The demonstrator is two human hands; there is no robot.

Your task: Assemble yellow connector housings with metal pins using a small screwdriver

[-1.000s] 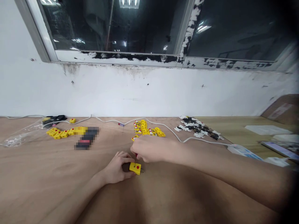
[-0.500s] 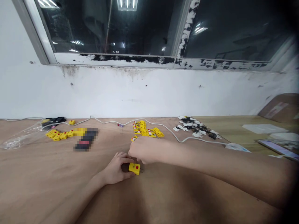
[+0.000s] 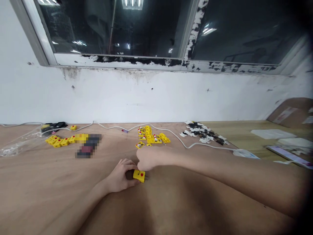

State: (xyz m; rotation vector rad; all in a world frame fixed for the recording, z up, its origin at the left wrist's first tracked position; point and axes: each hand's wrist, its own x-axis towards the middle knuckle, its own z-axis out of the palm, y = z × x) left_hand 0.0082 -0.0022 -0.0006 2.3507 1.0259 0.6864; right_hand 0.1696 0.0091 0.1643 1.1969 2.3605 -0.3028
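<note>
My left hand (image 3: pixel 121 176) grips a small yellow connector block (image 3: pixel 139 176) with a red dot and metal prongs, holding it down on the wooden table (image 3: pixel 61 182). My right hand (image 3: pixel 146 159) is closed just above the block, its fingers bunched over the block's top; whatever thin tool it holds is hidden under the fingers. Behind my hands lies a pile of similar yellow connector parts (image 3: pixel 151 135).
A second group of yellow blocks (image 3: pixel 65 140) sits at the left beside a clear plastic bag (image 3: pixel 17 145). A white cable (image 3: pixel 186 143) crosses the table's back. Black and white small parts (image 3: pixel 202 133) lie at the right, with papers (image 3: pixel 271 133) and a cardboard box (image 3: pixel 290 112) beyond.
My right hand has dropped closer onto the yellow block, so the thin red-handled tool seen earlier is now hidden. The left hand and block stay put. The camera shifted slightly.
</note>
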